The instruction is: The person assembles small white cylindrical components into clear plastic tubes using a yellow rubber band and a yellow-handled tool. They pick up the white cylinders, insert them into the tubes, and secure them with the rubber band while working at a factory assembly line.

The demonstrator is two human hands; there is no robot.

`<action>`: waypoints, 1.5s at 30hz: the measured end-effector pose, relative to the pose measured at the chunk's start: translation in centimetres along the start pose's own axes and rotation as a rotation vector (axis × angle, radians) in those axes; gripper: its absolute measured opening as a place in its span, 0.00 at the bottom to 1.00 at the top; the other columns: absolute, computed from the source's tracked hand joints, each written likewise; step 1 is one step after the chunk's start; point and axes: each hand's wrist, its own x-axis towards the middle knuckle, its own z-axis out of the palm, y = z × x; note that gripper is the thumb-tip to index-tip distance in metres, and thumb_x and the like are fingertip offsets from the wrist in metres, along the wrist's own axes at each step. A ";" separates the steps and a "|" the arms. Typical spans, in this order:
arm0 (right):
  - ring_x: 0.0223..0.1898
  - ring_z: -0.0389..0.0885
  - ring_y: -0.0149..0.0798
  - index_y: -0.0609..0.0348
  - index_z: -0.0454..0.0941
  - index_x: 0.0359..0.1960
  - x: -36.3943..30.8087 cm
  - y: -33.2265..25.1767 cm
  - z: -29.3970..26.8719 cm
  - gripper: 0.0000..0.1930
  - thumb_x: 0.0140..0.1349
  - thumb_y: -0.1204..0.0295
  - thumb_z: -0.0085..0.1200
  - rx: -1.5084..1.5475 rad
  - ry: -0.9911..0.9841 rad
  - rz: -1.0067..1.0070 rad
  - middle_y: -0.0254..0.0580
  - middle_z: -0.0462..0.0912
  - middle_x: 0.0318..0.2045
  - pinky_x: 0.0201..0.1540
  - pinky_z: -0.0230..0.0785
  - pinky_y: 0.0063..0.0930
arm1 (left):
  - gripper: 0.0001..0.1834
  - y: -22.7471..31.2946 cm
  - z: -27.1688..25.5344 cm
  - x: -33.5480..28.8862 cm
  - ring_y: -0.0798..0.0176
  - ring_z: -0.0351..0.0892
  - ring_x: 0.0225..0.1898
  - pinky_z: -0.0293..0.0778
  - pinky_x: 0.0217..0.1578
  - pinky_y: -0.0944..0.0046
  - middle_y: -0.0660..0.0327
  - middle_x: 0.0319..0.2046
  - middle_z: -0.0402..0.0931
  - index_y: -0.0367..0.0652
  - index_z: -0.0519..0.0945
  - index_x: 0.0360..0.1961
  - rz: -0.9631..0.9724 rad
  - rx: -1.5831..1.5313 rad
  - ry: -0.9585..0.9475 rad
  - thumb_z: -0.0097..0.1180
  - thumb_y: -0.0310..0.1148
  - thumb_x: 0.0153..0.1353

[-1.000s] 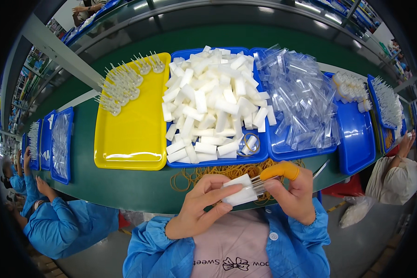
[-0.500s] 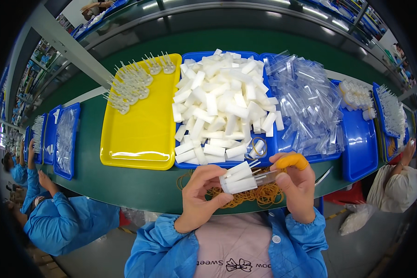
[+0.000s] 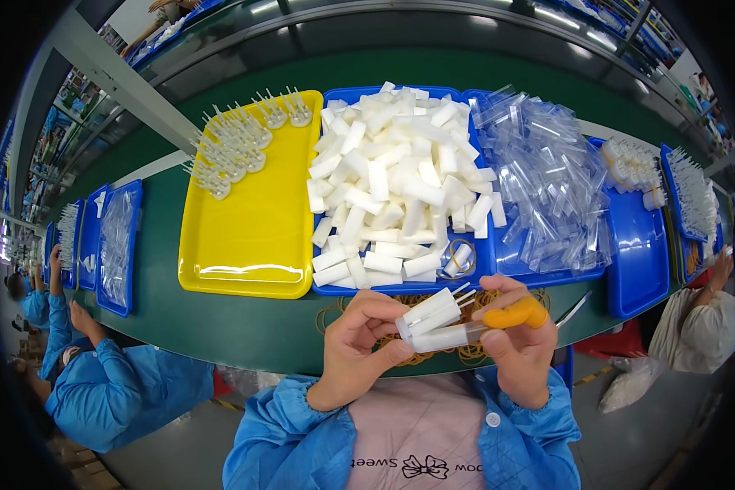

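White rectangular foam blocks (image 3: 431, 312), looking light and squashy, hang over the green desk (image 3: 245, 327), left hand (image 3: 358, 345) fingers pinching their left end, right hand (image 3: 518, 347) fingers gripping a likely slippery clear plastic sleeve (image 3: 474, 331), best held by its end.

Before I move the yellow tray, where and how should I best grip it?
From the near side, probably: grip the raised near and left rims of the yellow tray, away from the pronged parts at its far end; the blue tray of white blocks crowds its right rim.
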 end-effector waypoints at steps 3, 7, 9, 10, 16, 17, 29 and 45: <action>0.55 0.68 0.47 0.62 0.77 0.36 -0.5 0.3 0.6 0.09 0.54 0.76 0.60 -0.002 0.003 -0.002 0.40 0.78 0.38 0.56 0.59 0.38 | 0.18 0.0 0.4 -0.1 0.59 0.75 0.48 0.77 0.50 0.61 0.56 0.45 0.65 0.30 0.72 0.46 -0.017 -0.023 0.022 0.60 0.19 0.54; 0.56 0.68 0.48 0.62 0.77 0.35 -0.6 0.8 0.8 0.08 0.54 0.76 0.60 -0.042 -0.022 -0.032 0.40 0.78 0.37 0.57 0.57 0.41 | 0.22 -0.2 0.3 -0.2 0.59 0.75 0.47 0.76 0.51 0.60 0.56 0.45 0.66 0.31 0.71 0.50 0.003 0.003 0.020 0.61 0.20 0.54; 0.56 0.68 0.49 0.62 0.77 0.35 -0.5 0.8 0.8 0.08 0.54 0.76 0.60 -0.049 -0.017 -0.035 0.39 0.78 0.37 0.58 0.56 0.42 | 0.27 0.0 0.4 -0.3 0.60 0.75 0.48 0.74 0.52 0.60 0.56 0.45 0.68 0.33 0.67 0.55 -0.042 0.024 0.038 0.62 0.21 0.54; 0.56 0.68 0.49 0.62 0.77 0.35 -0.5 0.8 0.8 0.08 0.54 0.76 0.60 -0.050 -0.009 -0.029 0.39 0.79 0.37 0.58 0.56 0.42 | 0.30 0.1 0.4 -0.3 0.60 0.75 0.48 0.74 0.52 0.60 0.56 0.45 0.68 0.33 0.65 0.57 -0.065 0.033 0.046 0.62 0.21 0.54; 0.56 0.70 0.51 0.63 0.77 0.35 -0.3 1.0 0.7 0.08 0.55 0.75 0.60 -0.057 -0.013 -0.010 0.40 0.79 0.37 0.57 0.58 0.43 | 0.40 0.0 0.9 -0.3 0.61 0.73 0.50 0.72 0.53 0.61 0.56 0.44 0.70 0.38 0.55 0.65 0.006 0.034 0.059 0.62 0.22 0.54; 0.56 0.70 0.51 0.63 0.77 0.35 -0.2 1.1 0.6 0.08 0.55 0.75 0.60 -0.071 -0.023 -0.014 0.40 0.79 0.37 0.57 0.59 0.43 | 0.40 0.1 0.9 -0.3 0.61 0.73 0.50 0.72 0.52 0.61 0.56 0.44 0.70 0.38 0.55 0.65 0.006 0.036 0.056 0.62 0.22 0.54; 0.44 0.76 0.46 0.63 0.80 0.39 3.7 -3.0 -2.7 0.12 0.51 0.74 0.59 -0.480 -0.294 -0.250 0.45 0.78 0.38 0.46 0.69 0.36 | 0.34 0.5 0.4 -0.3 0.62 0.74 0.49 0.75 0.48 0.65 0.59 0.45 0.69 0.38 0.59 0.64 -0.157 -0.086 -0.051 0.58 0.21 0.57; 0.46 0.74 0.44 0.57 0.80 0.40 7.3 -3.8 -3.0 0.16 0.46 0.71 0.64 -0.513 -0.775 -0.243 0.39 0.77 0.38 0.51 0.63 0.38 | 0.35 0.8 0.0 -0.3 0.64 0.75 0.47 0.74 0.48 0.65 0.59 0.45 0.70 0.37 0.60 0.63 -0.212 -0.053 -0.095 0.60 0.19 0.55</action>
